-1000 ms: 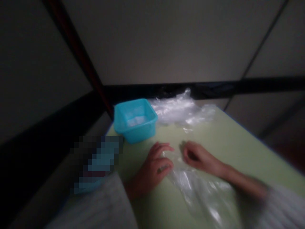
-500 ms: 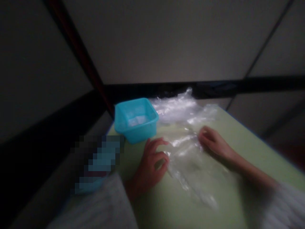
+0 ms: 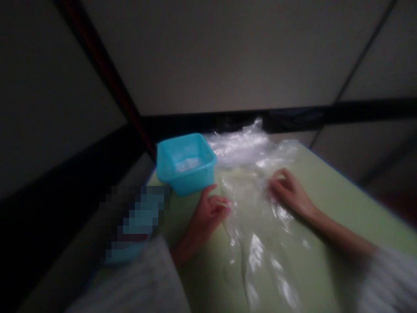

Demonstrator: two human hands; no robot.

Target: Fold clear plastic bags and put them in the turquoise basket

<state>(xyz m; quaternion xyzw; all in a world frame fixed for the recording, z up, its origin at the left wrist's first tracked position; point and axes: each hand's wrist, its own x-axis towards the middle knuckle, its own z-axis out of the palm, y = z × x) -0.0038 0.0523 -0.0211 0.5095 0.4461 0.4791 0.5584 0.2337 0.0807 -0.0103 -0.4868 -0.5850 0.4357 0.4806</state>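
Note:
A clear plastic bag [image 3: 250,217] lies spread over the table between my hands, creased and shiny, its near end reaching toward me. My left hand [image 3: 208,215] pinches the bag's left edge between thumb and fingers, with one finger sticking up. On the other side, my right hand [image 3: 288,191] is closed with its fingertips on the bag's right edge. Just beyond my left hand stands a turquoise plastic basket [image 3: 192,182] with whitish pieces in the bottom that are too blurred to name.
More clear plastic bags [image 3: 241,150] lie in a crumpled pile at the table's far edge, right of the basket. A blurred-out light blue object [image 3: 141,221] lies at the left edge of the pale green table [image 3: 345,208]. Grey wall panels [image 3: 228,56] rise behind.
The clear bag has shifted and its near end now stretches further toward me. My left hand's fingers have closed from a looser curl into a pinch. The right hand has barely moved.

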